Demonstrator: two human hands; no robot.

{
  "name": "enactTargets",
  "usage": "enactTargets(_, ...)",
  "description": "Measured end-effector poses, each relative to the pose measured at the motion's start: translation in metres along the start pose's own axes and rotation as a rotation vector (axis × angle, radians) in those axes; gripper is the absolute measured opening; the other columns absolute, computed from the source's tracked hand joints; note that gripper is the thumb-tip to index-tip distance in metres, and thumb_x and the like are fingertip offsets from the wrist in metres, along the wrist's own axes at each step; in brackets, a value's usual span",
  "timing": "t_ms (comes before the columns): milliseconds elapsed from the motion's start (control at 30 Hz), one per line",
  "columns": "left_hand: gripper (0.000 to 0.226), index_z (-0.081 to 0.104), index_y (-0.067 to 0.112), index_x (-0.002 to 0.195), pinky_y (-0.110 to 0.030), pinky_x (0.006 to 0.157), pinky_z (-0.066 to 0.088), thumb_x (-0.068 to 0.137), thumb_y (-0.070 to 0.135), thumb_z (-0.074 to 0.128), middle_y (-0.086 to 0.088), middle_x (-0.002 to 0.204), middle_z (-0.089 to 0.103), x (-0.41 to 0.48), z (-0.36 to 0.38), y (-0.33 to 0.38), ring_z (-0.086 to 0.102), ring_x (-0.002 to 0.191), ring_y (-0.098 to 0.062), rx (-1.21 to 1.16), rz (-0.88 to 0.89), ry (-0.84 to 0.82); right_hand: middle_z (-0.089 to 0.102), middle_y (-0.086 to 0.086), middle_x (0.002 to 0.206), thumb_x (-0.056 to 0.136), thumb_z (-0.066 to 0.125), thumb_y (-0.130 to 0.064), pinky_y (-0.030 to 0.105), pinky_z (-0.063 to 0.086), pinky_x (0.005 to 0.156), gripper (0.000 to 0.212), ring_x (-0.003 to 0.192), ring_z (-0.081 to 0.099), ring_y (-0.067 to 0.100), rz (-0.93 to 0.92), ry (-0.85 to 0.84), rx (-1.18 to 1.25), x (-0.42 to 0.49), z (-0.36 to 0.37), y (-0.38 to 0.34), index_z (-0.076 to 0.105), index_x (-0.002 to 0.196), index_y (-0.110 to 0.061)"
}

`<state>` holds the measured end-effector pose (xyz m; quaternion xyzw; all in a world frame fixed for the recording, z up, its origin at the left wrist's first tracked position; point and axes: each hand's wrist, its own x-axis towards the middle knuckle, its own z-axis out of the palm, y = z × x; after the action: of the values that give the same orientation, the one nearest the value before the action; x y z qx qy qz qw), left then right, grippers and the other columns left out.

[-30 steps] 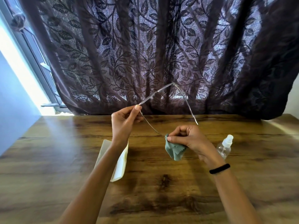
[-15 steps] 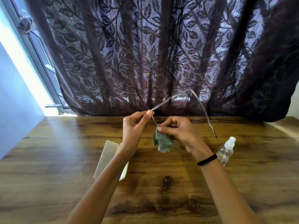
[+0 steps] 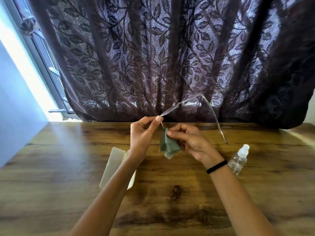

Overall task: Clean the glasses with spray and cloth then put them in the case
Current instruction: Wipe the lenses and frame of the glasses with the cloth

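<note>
Glasses held above table, cloth pinched on one temple arm

Window (image 3: 42,65) with a grey frame sits at far left, bright light coming through. Brown wood-grain table (image 3: 51,167) fills the lower half of the view. Cream rectangular hard case (image 3: 113,166) lies flat on the table left of centre, its right part hidden under the left forearm.

Left hand (image 3: 143,135) is raised above the table, thumb and forefinger pinching one outer corner of the clear-framed glasses (image 3: 187,102). The glasses are in the air, touching nothing on the table. The front runs up and to the right from that pinch. The far temple arm is unfolded and slopes down to the right, its tip above the table near the bottle.

Grey-green microfibre cloth (image 3: 167,147) hangs just right of the left hand. Right hand (image 3: 189,142) pinches the cloth between thumb and fingertips, closed round the near temple arm just below the left hand's grip. Black elastic band (image 3: 216,166) circles the right wrist.

Clear plastic spray bottle (image 3: 238,160) with a white cap stands on the table just right of that wrist, untouched. Dark purple leaf-patterned curtain (image 3: 153,57) hangs across the back.
</note>
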<state>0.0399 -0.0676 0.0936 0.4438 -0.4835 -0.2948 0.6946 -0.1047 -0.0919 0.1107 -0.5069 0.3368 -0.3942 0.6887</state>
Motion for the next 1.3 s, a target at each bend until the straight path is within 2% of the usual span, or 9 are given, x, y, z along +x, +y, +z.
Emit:
enactTargets(167, 0.015, 0.072, 0.009, 0.09, -0.009, 0.053, 0.041, 0.084, 0.021, 0.064, 0.011, 0.066, 0.069, 0.01, -0.014, -0.004, 0.056, 0.061, 0.003, -0.017, 0.0, 0.066, 0.068, 0.0, 0.07, 0.066, 0.071, -0.002, 0.021, 0.05, 0.061, 0.012, 0.065, 0.062, 0.01, 0.094, 0.0, -0.124, -0.014, -0.025, 0.017, 0.066, 0.067, -0.012)
enactTargets(300, 0.02, 0.073, 0.016, 0.086, -0.011, 0.051, 0.043, 0.078, 0.032, 0.065, 0.004, 0.068, 0.068, 0.009, -0.018, -0.007, 0.057, 0.061, -0.001, -0.009, -0.018, 0.062, 0.071, 0.0, 0.069, 0.06, 0.071, -0.007, 0.019, 0.051, 0.052, 0.009, 0.062, 0.065, 0.008, 0.165, 0.004, -0.03, -0.023, -0.042, 0.026, 0.066, 0.065, -0.012)
enactTargets(433, 0.01, 0.073, 0.016, 0.085, -0.013, 0.052, 0.042, 0.086, 0.019, 0.063, 0.009, 0.061, 0.067, 0.011, -0.023, -0.01, 0.056, 0.061, -0.003, -0.003, -0.032, 0.085, 0.071, 0.002, 0.07, 0.059, 0.072, -0.007, 0.019, 0.052, 0.053, 0.008, 0.063, 0.066, 0.009, 0.161, 0.045, -0.055, -0.03, -0.057, 0.036, 0.069, 0.065, -0.011)
enactTargets(533, 0.013, 0.072, 0.012, 0.088, -0.016, 0.052, 0.04, 0.087, 0.019, 0.062, 0.01, 0.059, 0.065, 0.013, -0.026, -0.01, 0.054, 0.06, -0.006, 0.015, -0.03, 0.092, 0.07, 0.001, 0.079, 0.069, 0.074, -0.01, 0.019, 0.049, 0.064, 0.01, 0.075, 0.063, 0.01, 0.14, 0.104, -0.393, -0.033, -0.066, 0.048, 0.068, 0.075, -0.014)
enactTargets(633, 0.013, 0.073, 0.012, 0.086, -0.014, 0.052, 0.039, 0.087, 0.019, 0.062, 0.009, 0.058, 0.063, 0.014, -0.026, -0.011, 0.052, 0.061, -0.008, 0.014, -0.038, 0.096, 0.066, -0.011, 0.087, 0.081, 0.068, -0.02, 0.01, 0.04, 0.066, 0.006, 0.082, 0.057, 0.0, 0.128, 0.038, -0.869, -0.032, -0.071, 0.058, 0.069, 0.087, -0.021)
enactTargets(767, 0.014, 0.073, 0.013, 0.083, -0.011, 0.051, 0.04, 0.088, 0.019, 0.062, 0.007, 0.058, 0.062, 0.013, -0.033, -0.011, 0.052, 0.059, -0.005, 0.004, -0.05, 0.088, 0.063, -0.015, 0.09, 0.082, 0.066, -0.017, -0.002, 0.04, 0.064, 0.015, 0.079, 0.053, -0.011, -0.179, 0.322, -0.884, -0.032, -0.071, 0.051, 0.069, 0.097, -0.02)
enactTargets(900, 0.016, 0.073, 0.012, 0.081, -0.01, 0.048, 0.037, 0.088, 0.019, 0.061, 0.01, 0.052, 0.056, 0.015, -0.04, -0.009, 0.046, 0.052, 0.0, -0.008, -0.124, 0.004, 0.069, -0.006, 0.092, 0.085, 0.062, -0.017, 0.012, 0.05, 0.061, 0.019, 0.072, 0.064, 0.003, -0.587, 0.551, -0.804, -0.029, -0.074, 0.025, 0.066, 0.103, -0.019)
enactTargets(1067, 0.019, 0.075, 0.014, 0.077, -0.012, 0.047, 0.034, 0.088, 0.022, 0.061, 0.007, 0.053, 0.053, 0.019, -0.046, -0.008, 0.042, 0.049, -0.003, -0.058, -0.317, -0.069, 0.069, 0.001, 0.101, 0.083, 0.064, -0.006, 0.017, 0.052, 0.082, 0.026, 0.091, 0.065, 0.005, -0.863, 0.54, -0.814, -0.023, -0.076, 0.001, 0.065, 0.108, -0.011)
enactTargets(1300, 0.021, 0.076, 0.011, 0.075, -0.012, 0.045, 0.037, 0.087, 0.017, 0.06, 0.005, 0.055, 0.054, 0.018, -0.044, -0.008, 0.043, 0.05, -0.001, -0.147, -0.517, -0.168, 0.069, 0.003, 0.098, 0.082, 0.064, -0.01, 0.026, 0.055, 0.081, 0.028, 0.087, 0.067, 0.013, -0.949, 0.476, -0.844, -0.018, -0.072, -0.004, 0.065, 0.11, -0.008)
